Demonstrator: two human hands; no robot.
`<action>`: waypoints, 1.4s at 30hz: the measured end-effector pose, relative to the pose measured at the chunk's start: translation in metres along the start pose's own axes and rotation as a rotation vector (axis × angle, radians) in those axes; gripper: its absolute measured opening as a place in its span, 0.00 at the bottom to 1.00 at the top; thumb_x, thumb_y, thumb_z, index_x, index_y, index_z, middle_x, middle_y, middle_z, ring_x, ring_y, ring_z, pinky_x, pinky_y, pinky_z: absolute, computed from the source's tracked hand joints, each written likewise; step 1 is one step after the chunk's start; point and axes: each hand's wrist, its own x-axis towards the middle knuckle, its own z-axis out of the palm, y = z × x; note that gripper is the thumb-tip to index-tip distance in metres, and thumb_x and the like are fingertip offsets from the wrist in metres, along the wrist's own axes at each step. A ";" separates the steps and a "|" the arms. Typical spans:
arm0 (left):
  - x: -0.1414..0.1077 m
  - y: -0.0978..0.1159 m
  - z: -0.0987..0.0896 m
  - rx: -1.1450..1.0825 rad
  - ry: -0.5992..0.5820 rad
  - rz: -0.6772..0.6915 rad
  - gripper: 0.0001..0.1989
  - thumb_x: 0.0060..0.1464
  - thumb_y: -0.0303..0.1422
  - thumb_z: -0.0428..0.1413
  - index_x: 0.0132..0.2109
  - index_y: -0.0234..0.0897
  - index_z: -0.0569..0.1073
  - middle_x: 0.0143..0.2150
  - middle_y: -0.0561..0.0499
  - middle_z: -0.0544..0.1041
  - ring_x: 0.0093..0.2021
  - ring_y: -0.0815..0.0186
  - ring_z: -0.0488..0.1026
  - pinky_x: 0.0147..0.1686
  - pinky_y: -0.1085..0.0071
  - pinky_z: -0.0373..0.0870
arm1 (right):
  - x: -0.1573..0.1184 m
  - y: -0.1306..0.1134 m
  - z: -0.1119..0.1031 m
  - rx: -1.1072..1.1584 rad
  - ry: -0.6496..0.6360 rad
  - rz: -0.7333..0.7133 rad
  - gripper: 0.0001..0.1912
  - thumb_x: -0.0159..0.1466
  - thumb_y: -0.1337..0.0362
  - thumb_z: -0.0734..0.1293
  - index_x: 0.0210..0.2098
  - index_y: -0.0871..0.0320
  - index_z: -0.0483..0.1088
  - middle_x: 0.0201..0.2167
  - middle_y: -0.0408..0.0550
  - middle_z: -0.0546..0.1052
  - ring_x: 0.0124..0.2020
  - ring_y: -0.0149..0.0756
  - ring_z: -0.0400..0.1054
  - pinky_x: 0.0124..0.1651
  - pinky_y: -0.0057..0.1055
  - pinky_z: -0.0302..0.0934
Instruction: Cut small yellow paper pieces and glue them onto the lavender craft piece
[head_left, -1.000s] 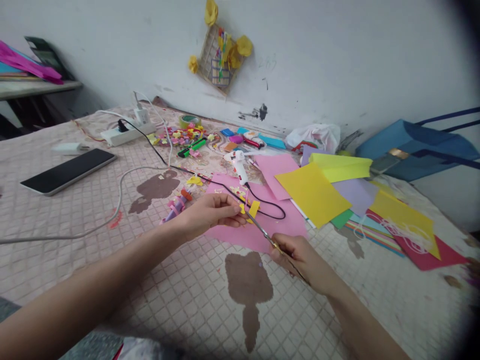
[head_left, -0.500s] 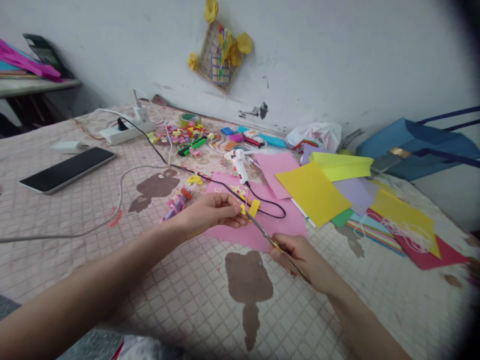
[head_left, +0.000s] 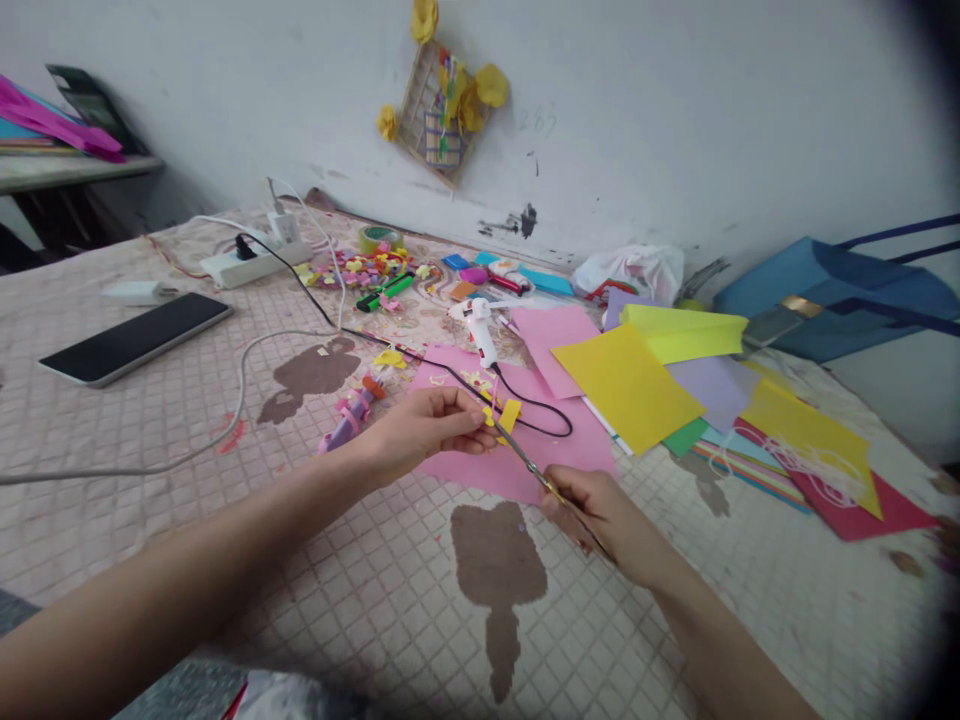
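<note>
While our left fingers [head_left: 461, 424] pinch a yellow scrap [head_left: 488, 412] mid-frame and our right fingers [head_left: 568, 480] grip scissors [head_left: 532, 467], we read faint digits [head_left: 538, 121], seemingly 285, on the upper-centre wall [head_left: 637, 120].

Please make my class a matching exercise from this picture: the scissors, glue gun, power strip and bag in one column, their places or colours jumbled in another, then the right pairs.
Column 1
1. Scissors
2. Glue gun
3. Power strip
4. Bag

Column 2
A. Blue, at the far right
B. Toward the left, with a black plug in it
C. Held in the right hand
D. White and pistol-shaped

Right pairs: 1-C, 2-D, 3-B, 4-A
</note>
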 end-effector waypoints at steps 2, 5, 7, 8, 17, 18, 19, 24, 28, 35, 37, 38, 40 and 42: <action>0.000 -0.001 0.000 -0.004 0.000 0.004 0.07 0.51 0.30 0.58 0.31 0.30 0.68 0.31 0.47 0.78 0.32 0.70 0.75 0.39 0.71 0.69 | 0.000 0.000 0.000 0.005 -0.003 0.006 0.22 0.62 0.46 0.58 0.22 0.56 0.53 0.16 0.36 0.55 0.17 0.26 0.48 0.19 0.24 0.42; 0.000 -0.001 0.000 -0.010 -0.004 0.006 0.06 0.52 0.29 0.57 0.31 0.30 0.68 0.31 0.47 0.78 0.32 0.70 0.75 0.39 0.71 0.69 | 0.000 -0.001 0.000 0.019 -0.007 0.007 0.22 0.63 0.47 0.58 0.22 0.56 0.53 0.16 0.36 0.54 0.17 0.26 0.47 0.19 0.24 0.42; 0.000 -0.001 0.001 -0.015 -0.005 0.008 0.06 0.52 0.29 0.57 0.31 0.30 0.68 0.31 0.47 0.78 0.32 0.70 0.75 0.38 0.71 0.69 | 0.000 0.000 0.001 0.021 -0.003 0.005 0.21 0.63 0.48 0.58 0.22 0.56 0.53 0.16 0.35 0.55 0.17 0.26 0.47 0.20 0.24 0.42; 0.000 -0.001 0.001 -0.017 -0.003 0.011 0.06 0.52 0.29 0.57 0.31 0.30 0.68 0.31 0.47 0.78 0.32 0.70 0.75 0.38 0.71 0.69 | 0.000 0.000 0.001 0.021 -0.001 0.006 0.21 0.63 0.48 0.58 0.22 0.56 0.53 0.16 0.35 0.55 0.17 0.26 0.48 0.20 0.24 0.42; 0.000 -0.002 0.001 -0.031 0.002 0.013 0.07 0.51 0.29 0.58 0.31 0.31 0.68 0.31 0.47 0.78 0.32 0.70 0.75 0.38 0.71 0.69 | 0.001 0.001 0.000 0.032 -0.001 0.022 0.22 0.62 0.46 0.58 0.22 0.56 0.54 0.16 0.35 0.54 0.17 0.26 0.47 0.19 0.24 0.42; 0.000 -0.002 0.001 -0.030 0.002 0.011 0.06 0.51 0.29 0.58 0.31 0.31 0.68 0.31 0.47 0.78 0.32 0.70 0.75 0.38 0.71 0.69 | 0.001 0.001 0.000 0.035 -0.003 0.026 0.22 0.62 0.46 0.58 0.22 0.56 0.54 0.16 0.35 0.54 0.17 0.26 0.47 0.19 0.24 0.42; 0.000 -0.002 0.001 -0.030 0.003 0.008 0.06 0.51 0.29 0.58 0.31 0.31 0.68 0.31 0.47 0.78 0.32 0.70 0.75 0.39 0.71 0.69 | 0.001 0.001 0.000 0.040 -0.005 0.028 0.22 0.62 0.45 0.58 0.22 0.56 0.54 0.16 0.35 0.54 0.17 0.26 0.47 0.19 0.24 0.42; -0.001 0.000 0.003 -0.024 -0.004 -0.003 0.05 0.53 0.28 0.56 0.31 0.31 0.68 0.31 0.47 0.78 0.33 0.70 0.75 0.38 0.71 0.69 | -0.001 0.000 0.001 0.051 -0.032 -0.002 0.23 0.62 0.44 0.55 0.23 0.56 0.54 0.17 0.36 0.55 0.17 0.26 0.48 0.20 0.25 0.42; -0.002 0.000 0.003 -0.020 -0.009 -0.010 0.05 0.54 0.27 0.55 0.31 0.30 0.68 0.32 0.46 0.78 0.33 0.70 0.75 0.37 0.73 0.69 | -0.002 -0.001 0.001 0.065 -0.050 -0.022 0.24 0.63 0.43 0.53 0.25 0.57 0.55 0.18 0.36 0.56 0.18 0.26 0.49 0.20 0.25 0.43; 0.000 0.000 0.002 -0.022 -0.008 -0.006 0.05 0.53 0.27 0.56 0.31 0.30 0.68 0.32 0.46 0.78 0.32 0.70 0.75 0.37 0.73 0.69 | -0.003 -0.002 0.000 0.063 -0.051 0.003 0.23 0.63 0.44 0.54 0.24 0.57 0.55 0.17 0.36 0.54 0.17 0.26 0.48 0.19 0.25 0.42; 0.000 0.000 0.001 -0.018 -0.010 -0.007 0.05 0.52 0.27 0.57 0.32 0.29 0.68 0.32 0.46 0.78 0.32 0.70 0.75 0.37 0.73 0.69 | -0.002 -0.001 0.000 0.058 -0.053 0.004 0.23 0.63 0.44 0.54 0.24 0.57 0.54 0.17 0.36 0.54 0.17 0.25 0.48 0.19 0.24 0.42; 0.000 0.001 0.001 -0.015 -0.011 -0.008 0.05 0.52 0.27 0.57 0.31 0.29 0.68 0.31 0.46 0.78 0.32 0.71 0.75 0.37 0.73 0.69 | -0.002 -0.001 -0.001 0.052 -0.052 0.002 0.23 0.63 0.44 0.55 0.24 0.57 0.54 0.17 0.36 0.54 0.17 0.25 0.48 0.19 0.24 0.42; 0.001 0.001 0.000 -0.008 -0.018 -0.011 0.05 0.52 0.27 0.57 0.31 0.29 0.68 0.31 0.46 0.78 0.31 0.71 0.75 0.36 0.74 0.69 | -0.002 0.000 -0.002 0.045 -0.055 0.001 0.23 0.63 0.45 0.55 0.24 0.57 0.54 0.17 0.36 0.55 0.17 0.25 0.49 0.19 0.24 0.42; 0.001 0.001 0.000 -0.002 -0.030 -0.015 0.05 0.52 0.27 0.57 0.32 0.29 0.68 0.30 0.47 0.78 0.31 0.71 0.75 0.35 0.74 0.69 | -0.003 0.000 -0.002 0.048 -0.065 0.004 0.23 0.63 0.45 0.56 0.24 0.57 0.54 0.17 0.36 0.54 0.17 0.25 0.49 0.19 0.24 0.43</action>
